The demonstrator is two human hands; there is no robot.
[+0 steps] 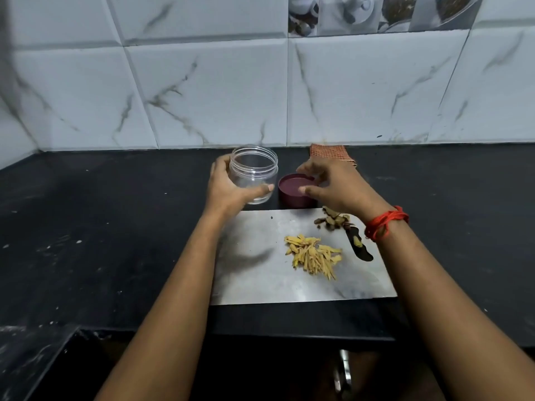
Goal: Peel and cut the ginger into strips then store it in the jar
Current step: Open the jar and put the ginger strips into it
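On a black desk [115,227] against a white tiled wall, a person is standing with both arms reaching forward. The left hand [228,189] is holding a clear, empty jar [254,175] at the far side of the desk, its fingers [260,192] clamped round the jar's wall. The jar's mouth is standing open. Just right of it a maroon lid [292,192] is sitting on the desk. The right hand [335,186] is hovering over the lid with its fingers curved, thumb at the near edge and forefinger at the far edge; whether they are gripping or merely touching it cannot be told.

Nearer the person a steel board [260,279] is lying flat. A heap of yellow ginger strips [314,256] is resting right of its middle, well apart from the jar. Brown peels [333,221] are piled at its far right corner, with a dark knife [360,247] lying beside them.

Peeling and cutting are looking finished; the storing step is beginning. Next, the jar is probably needing to come close to the board, and the right hand is needing to gather the strips into it, leaving the peels behind.
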